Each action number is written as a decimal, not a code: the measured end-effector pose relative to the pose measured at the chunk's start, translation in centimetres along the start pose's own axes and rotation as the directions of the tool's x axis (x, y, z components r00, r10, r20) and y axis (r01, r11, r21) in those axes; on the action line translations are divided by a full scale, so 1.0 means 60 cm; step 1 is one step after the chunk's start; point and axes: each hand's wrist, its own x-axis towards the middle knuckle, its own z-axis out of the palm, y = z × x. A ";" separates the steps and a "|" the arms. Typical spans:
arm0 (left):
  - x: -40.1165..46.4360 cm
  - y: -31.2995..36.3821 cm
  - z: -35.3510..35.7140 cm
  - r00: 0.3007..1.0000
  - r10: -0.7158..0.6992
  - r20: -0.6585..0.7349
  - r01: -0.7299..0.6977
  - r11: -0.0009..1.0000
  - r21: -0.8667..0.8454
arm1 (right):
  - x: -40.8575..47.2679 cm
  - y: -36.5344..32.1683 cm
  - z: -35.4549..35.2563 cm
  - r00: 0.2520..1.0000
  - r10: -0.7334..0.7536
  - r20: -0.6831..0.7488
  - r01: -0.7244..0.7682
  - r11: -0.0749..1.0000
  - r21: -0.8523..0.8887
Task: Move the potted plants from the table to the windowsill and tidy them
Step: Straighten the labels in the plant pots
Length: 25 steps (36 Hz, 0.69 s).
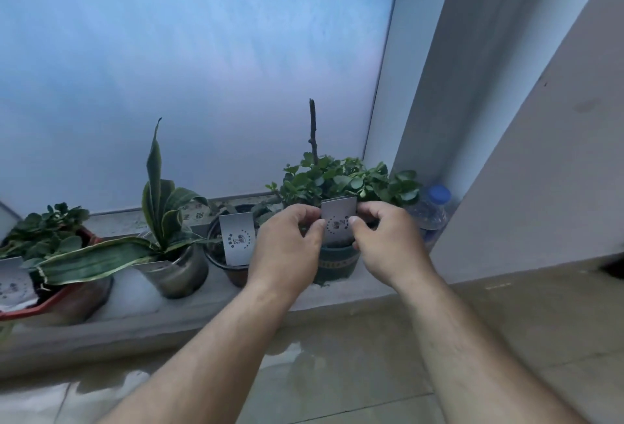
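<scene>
Four potted plants stand on the windowsill (216, 302): a red pot (50, 305) at 9 o'clock, a metal pot (175, 271), a dark pot (229, 268), and a green pot (337, 263) at centre. Three white cards show: one (13, 282), another (237, 238), a third (338, 221). One water bottle (430, 211) at 3 o'clock. Two hands: left hand (287, 248), right hand (388, 244).

Dim, cool blue daylight comes only through the frosted window (202, 69); no direct sun, no hard shadows. Plants and pots read dark, backlit. Whole frame soft, slightly smeared. Wide-angle bending at edges, wall (540, 153) lines slant. Faint sheen on floor (304, 366).
</scene>
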 end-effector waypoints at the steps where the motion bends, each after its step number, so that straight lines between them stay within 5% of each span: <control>1: 0.001 0.001 0.004 1.000 -0.005 -0.004 0.005 1.000 0.013 | 0.002 0.003 0.000 1.000 0.007 0.003 -0.007 1.000 -0.002; 25: 0.015 -0.009 0.019 0.998 -0.063 0.009 0.063 0.998 0.017 | 0.000 0.009 -0.007 0.999 0.024 -0.034 -0.026 0.999 -0.037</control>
